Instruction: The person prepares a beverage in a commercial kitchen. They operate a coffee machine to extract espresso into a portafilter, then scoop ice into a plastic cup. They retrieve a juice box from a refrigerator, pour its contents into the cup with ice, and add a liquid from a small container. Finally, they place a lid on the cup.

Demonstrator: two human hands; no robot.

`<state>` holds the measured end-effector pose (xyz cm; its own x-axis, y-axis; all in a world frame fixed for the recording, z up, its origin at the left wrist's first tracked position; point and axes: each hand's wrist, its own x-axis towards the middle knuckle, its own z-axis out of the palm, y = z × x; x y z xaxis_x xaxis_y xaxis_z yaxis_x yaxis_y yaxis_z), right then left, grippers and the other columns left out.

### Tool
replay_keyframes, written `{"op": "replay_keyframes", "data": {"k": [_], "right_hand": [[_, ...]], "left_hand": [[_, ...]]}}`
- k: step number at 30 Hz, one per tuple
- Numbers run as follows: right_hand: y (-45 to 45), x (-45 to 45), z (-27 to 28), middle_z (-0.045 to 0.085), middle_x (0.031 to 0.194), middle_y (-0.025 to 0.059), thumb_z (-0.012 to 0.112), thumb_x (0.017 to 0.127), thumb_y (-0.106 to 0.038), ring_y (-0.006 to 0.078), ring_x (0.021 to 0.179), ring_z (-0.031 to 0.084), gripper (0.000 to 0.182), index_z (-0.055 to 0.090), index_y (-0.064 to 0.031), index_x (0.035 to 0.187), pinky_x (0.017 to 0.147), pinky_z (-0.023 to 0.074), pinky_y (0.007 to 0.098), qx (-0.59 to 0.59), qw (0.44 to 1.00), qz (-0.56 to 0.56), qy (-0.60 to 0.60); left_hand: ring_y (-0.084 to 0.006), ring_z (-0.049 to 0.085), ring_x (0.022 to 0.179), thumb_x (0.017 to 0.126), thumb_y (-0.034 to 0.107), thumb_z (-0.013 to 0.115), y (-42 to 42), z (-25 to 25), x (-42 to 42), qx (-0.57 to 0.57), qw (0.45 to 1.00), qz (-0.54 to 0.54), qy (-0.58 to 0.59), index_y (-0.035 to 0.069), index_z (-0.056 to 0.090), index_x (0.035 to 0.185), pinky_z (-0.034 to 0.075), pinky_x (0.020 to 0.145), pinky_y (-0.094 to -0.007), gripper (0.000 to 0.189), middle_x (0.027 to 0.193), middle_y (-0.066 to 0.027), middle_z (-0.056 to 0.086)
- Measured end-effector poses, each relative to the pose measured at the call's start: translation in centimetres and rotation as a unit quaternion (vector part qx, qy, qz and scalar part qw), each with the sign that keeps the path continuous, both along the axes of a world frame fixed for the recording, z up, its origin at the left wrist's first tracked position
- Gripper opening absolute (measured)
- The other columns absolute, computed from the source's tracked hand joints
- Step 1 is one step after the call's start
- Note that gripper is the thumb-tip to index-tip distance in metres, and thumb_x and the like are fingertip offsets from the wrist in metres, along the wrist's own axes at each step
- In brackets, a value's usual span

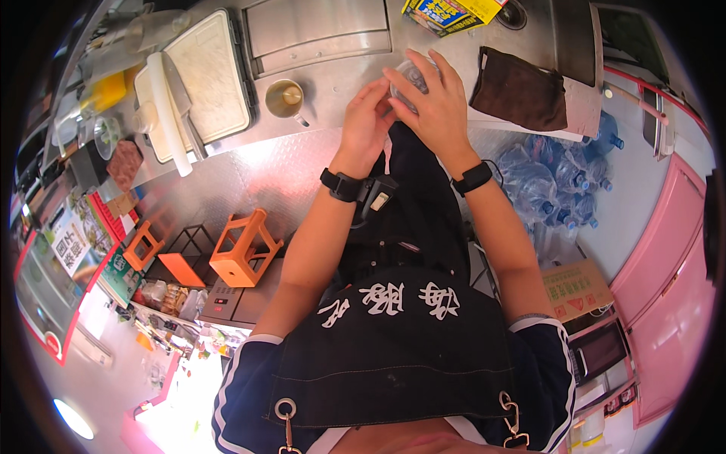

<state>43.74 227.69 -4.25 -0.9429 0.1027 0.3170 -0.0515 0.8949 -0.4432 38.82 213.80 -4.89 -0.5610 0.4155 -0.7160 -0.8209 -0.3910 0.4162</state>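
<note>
A round clear plastic container (413,78), apparently lidded, is at the front edge of the steel counter (334,102). My right hand (434,99) spreads over its top, thumb and fingers around the rim. From the left, my left hand (366,122) holds its near side, its fingertips close to my right fingers. The container's lower part is hidden by my hands. To the left of my hands stands a metal mug (278,103) with something pale and round inside. A folded dark brown cloth (519,91) lies to the right.
A white cutting board (204,74) carries a knife (180,93) and a white rolling pin (165,108). A yellow printed box (448,14) stands at the back. Below are an orange stool (244,249) and bagged water bottles (533,176). A cardboard box (578,289) sits at right.
</note>
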Motion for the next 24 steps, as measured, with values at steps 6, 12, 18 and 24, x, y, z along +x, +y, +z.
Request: {"op": "replay_keyframes", "data": {"k": [6,12,18,24], "right_hand": [[-0.1,0.1,0.1,0.053,0.137,0.0049,0.075,0.076,-0.027,0.0365,0.124,0.048,0.047,0.068,-0.027,0.122,0.099,0.0445,0.0471,0.025,1.0,-0.003,0.001],[-0.1,0.0,-0.1,0.053,0.136,0.0052,0.074,0.077,-0.029,0.0368,0.123,0.048,0.046,0.067,-0.0262,0.123,0.098,0.0447,0.0469,0.037,0.999,-0.001,0.003],[0.3,0.1,1.3,0.051,0.137,0.0093,0.074,0.08,-0.028,0.037,0.122,0.048,0.052,0.062,-0.0224,0.13,0.099,0.0447,0.047,-0.031,0.999,0.003,-0.039],[3.0,0.5,-0.7,0.058,0.127,0.0093,0.066,0.093,-0.024,0.0184,0.102,0.061,0.045,0.057,-0.0045,0.132,0.09,0.0495,0.0331,-0.476,0.862,-0.166,-0.047]], "left_hand": [[-0.0145,0.061,0.096,0.101,0.018,0.056,0.0,0.1,-0.2,0.006,1.0,-0.003,0.002,0.005,0.062,0.113,0.05,0.084,-0.0327,0.019,0.103,-0.0038,0.065],[-0.0143,0.061,0.095,0.101,0.019,0.056,0.0,0.2,-0.2,0.002,1.0,-0.005,0.007,0.005,0.063,0.112,0.051,0.083,-0.0324,0.02,0.102,-0.0036,0.065],[-0.0136,0.062,0.089,0.1,0.023,0.057,0.2,-0.7,-1.2,0.022,0.999,-0.042,0.008,0.006,0.064,0.109,0.051,0.08,-0.0313,0.02,0.099,-0.0026,0.066],[-0.0138,0.061,0.095,0.1,0.026,0.057,0.6,-1.3,-3.2,-0.034,0.99,-0.124,0.06,0.005,0.064,0.113,0.049,0.086,-0.0306,0.025,0.104,-0.0024,0.066]]}}
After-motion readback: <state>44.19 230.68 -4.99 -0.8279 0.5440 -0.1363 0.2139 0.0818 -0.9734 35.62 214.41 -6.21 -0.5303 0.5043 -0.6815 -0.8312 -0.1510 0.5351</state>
